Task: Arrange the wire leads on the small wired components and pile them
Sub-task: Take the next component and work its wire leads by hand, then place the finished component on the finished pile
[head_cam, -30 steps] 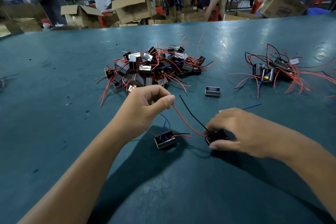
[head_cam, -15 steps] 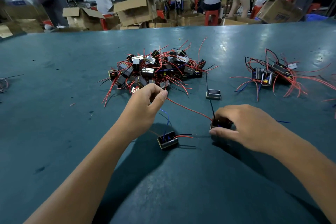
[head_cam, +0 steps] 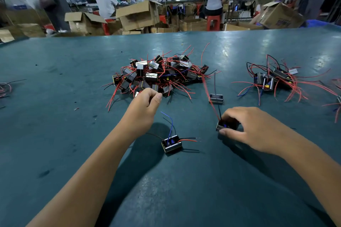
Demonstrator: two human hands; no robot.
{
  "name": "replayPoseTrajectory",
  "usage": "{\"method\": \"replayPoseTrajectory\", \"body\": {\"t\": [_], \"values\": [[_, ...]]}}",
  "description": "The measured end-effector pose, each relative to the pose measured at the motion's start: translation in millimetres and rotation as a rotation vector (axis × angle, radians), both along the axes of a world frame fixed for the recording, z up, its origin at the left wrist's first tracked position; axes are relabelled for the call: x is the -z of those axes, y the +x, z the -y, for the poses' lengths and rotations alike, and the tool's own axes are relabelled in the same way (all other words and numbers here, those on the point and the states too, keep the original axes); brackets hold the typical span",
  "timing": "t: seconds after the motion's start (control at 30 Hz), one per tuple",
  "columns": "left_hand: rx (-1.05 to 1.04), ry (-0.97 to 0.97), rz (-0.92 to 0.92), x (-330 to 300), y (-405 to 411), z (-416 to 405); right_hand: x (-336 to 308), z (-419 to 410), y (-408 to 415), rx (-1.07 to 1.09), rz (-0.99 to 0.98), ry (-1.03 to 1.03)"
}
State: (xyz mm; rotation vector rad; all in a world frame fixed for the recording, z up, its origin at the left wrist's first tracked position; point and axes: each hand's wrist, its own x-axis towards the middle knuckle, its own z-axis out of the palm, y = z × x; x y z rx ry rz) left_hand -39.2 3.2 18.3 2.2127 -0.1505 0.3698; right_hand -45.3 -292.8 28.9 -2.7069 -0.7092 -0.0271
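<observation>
My right hand (head_cam: 258,131) pinches a small black wired component (head_cam: 226,125) between thumb and fingers, just above the green table (head_cam: 55,134). Its red lead (head_cam: 208,94) and black lead run away from me, free at their far ends. My left hand (head_cam: 145,108) is at the near edge of the big unsorted pile of components (head_cam: 158,73), fingers curled and thumb on forefinger, with nothing visible in it. Between my hands another component (head_cam: 171,143) lies on the table with blue, black and red leads spread out.
A single component (head_cam: 216,98) lies beyond my right hand. A smaller pile with long red leads (head_cam: 273,81) sits at the right. Loose wires (head_cam: 4,88) lie at the left edge. Cardboard boxes (head_cam: 138,14) and people stand beyond the table's far edge.
My left hand has let go of the red lead and moved away toward the big pile. The red lead has swung from leftward to pointing away from me. My right hand still holds its component.
</observation>
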Motion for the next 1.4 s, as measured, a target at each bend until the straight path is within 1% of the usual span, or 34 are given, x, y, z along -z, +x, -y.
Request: {"method": "replayPoseTrajectory", "body": {"t": [0.1,0.17,0.27,0.37,0.5,0.57,0.6,0.67,0.7,0.73,0.77,0.83,0.9,1.0,1.1,1.2,1.27,1.33,1.4], "values": [[-0.05,-0.016,0.009,-0.1,2.9,-3.7,3.5,-2.4,1.9,0.076,0.035,0.116],[-0.084,-0.019,-0.005,2.3,3.5,-2.7,5.6,-9.6,4.5,0.094,0.056,0.158],[-0.153,-0.038,0.003,3.9,4.8,-2.4,4.7,-26.1,16.5,0.063,0.023,0.142],[-0.227,-0.051,0.071,1.2,5.6,-4.0,-3.3,-48.3,39.3,0.046,-0.038,0.108],[-0.347,-0.085,0.153,0.1,3.9,-5.7,-14.7,-94.6,68.1,-0.011,-0.036,0.085],[-0.456,-0.069,0.093,1.8,5.5,-11.1,-19.2,-124.3,77.2,-0.07,-0.028,0.061],[-0.501,-0.041,0.014,3.1,7.4,-14.5,-20.8,-137.5,80.4,-0.131,-0.09,0.109],[-0.553,0.051,-0.174,6.9,9.8,-20.5,-25.3,-153.2,86.4,-0.274,-0.405,0.374],[-0.571,0.089,-0.235,9.2,10.7,-23.1,-27.3,-154.8,93.3,-0.291,-0.517,0.502],[-0.587,0.113,-0.263,11.6,11.0,-25.5,-29.4,-154.3,101.3,-0.257,-0.531,0.566],[-0.599,0.136,-0.268,13.8,11.0,-27.5,-31.4,-151.6,109.0,-0.19,-0.48,0.587],[-0.601,0.216,-0.258,18.0,10.9,-30.6,-30.9,-145.1,123.3,-0.03,-0.292,0.569],[-0.593,0.279,-0.27,20.9,12.0,-30.8,-27.8,-144.1,130.3,0.03,-0.164,0.533],[-0.585,0.271,-0.295,23.6,15.0,-31.4,-23.4,-160.0,127.7,-0.064,-0.08,0.409],[-0.598,0.245,-0.276,23.7,16.3,-32.5,-22.5,-188.2,123.1,-0.152,0.01,0.209],[-0.706,0.262,-0.231,17.3,14.1,-36.3,-15.9,-212.6,126.0,-0.151,0.116,0.002],[-0.773,0.299,-0.182,11.3,11.3,-44.1,-10.5,-222.0,130.0,-0.123,0.187,-0.095],[-0.803,0.348,-0.167,7.2,8.5,-54.6,-9.1,-224.9,131.5,-0.104,0.232,-0.121],[-0.803,0.414,-0.194,6.4,6.9,-63.9,-10.9,-221.2,130.9,-0.1,0.227,-0.053]]}}
